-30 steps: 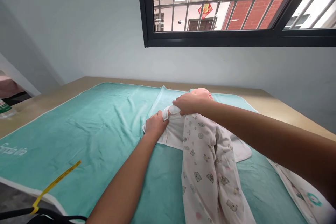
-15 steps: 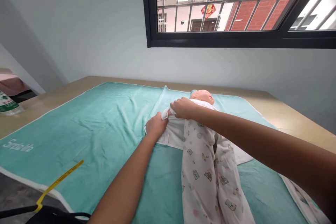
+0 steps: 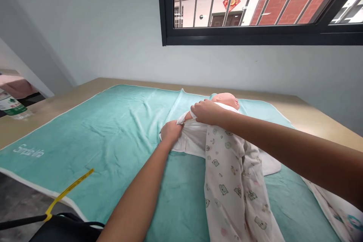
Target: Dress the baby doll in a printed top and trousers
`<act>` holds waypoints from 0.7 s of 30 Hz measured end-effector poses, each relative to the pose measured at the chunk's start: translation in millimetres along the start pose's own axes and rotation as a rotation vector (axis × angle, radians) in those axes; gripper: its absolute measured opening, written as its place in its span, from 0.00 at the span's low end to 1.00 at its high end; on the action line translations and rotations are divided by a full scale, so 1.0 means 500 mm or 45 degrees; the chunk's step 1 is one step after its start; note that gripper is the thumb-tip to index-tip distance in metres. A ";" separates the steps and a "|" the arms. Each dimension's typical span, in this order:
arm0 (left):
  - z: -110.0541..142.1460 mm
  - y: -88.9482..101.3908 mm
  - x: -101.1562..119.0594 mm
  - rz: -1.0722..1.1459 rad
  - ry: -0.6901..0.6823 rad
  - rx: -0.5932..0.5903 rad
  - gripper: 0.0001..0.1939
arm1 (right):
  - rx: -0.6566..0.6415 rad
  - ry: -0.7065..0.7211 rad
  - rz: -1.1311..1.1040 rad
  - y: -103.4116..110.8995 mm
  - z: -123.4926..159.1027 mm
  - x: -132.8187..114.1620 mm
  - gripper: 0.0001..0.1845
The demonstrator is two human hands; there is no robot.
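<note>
A baby doll [image 3: 227,100] lies on its back on a teal towel [image 3: 113,128], head toward the wall. It wears a white garment [image 3: 195,136], and patterned baby trousers [image 3: 235,181] trail toward me. My left hand [image 3: 171,131] is closed on the white cloth at the doll's side. My right hand [image 3: 205,112] is closed on the sleeve end of the same cloth, by the doll's shoulder. A small doll arm shows between my hands.
The towel covers a wooden table [image 3: 306,117] against a grey wall under a barred window [image 3: 255,3]. A plastic bottle [image 3: 13,106] stands at the far left. A yellow tape [image 3: 69,189] and a black strap [image 3: 56,223] lie at the near left edge. More patterned cloth [image 3: 337,208] lies right.
My view has shifted slightly left and down, so everything sits a little further right. Both hands keep their grip on the white cloth; the right hand has pulled the sleeve end slightly up.
</note>
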State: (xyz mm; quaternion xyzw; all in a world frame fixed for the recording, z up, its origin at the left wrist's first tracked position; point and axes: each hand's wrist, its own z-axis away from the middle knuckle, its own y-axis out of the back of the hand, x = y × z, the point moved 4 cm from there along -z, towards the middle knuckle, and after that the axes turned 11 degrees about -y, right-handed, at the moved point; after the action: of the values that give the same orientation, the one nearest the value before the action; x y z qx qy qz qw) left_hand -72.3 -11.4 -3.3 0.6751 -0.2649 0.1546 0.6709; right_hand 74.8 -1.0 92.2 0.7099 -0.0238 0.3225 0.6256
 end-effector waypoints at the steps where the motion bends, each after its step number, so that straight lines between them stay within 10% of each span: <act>1: 0.000 -0.001 -0.001 -0.003 0.008 0.005 0.20 | -0.004 -0.013 0.004 0.004 0.003 0.002 0.08; 21: 0.001 -0.015 -0.010 -0.015 -0.042 0.127 0.24 | 0.050 -0.003 -0.268 -0.011 -0.020 -0.034 0.10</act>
State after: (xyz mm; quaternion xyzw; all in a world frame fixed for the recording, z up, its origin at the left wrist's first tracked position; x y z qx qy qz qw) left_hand -72.5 -11.6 -12.2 0.7118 -0.2637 0.1527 0.6328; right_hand 59.5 3.1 79.3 0.7209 0.0565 0.2546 0.6421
